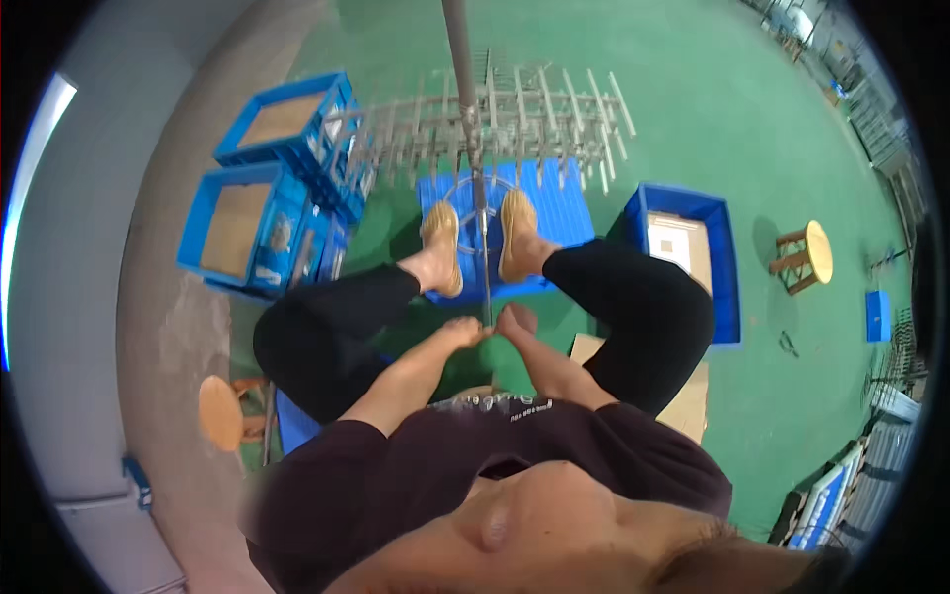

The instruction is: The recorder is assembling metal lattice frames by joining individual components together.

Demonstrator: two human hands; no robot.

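Observation:
A grey metal pole point(479, 203) runs from the top of the view down between my feet. My left hand point(462, 333) is closed at its lower end, fingertips pressed against it. Close beside it, my right hand point(516, 320) is curled with its fingers bunched together; what they hold, if anything, is too small and blurred to make out. Farther up, a metal rack point(534, 104) with several rows of thin upright prongs spreads to both sides of the pole. A wire ring point(457, 188) lies around the pole near my feet.
My feet rest on a blue ribbed platform point(554, 203). Blue crates point(223, 176) with cardboard inside are stacked at the left; another blue crate point(733, 267) stands right of my knee. Wooden stools point(817, 252) stand on both sides. Cardboard point(690, 406) lies by my right thigh.

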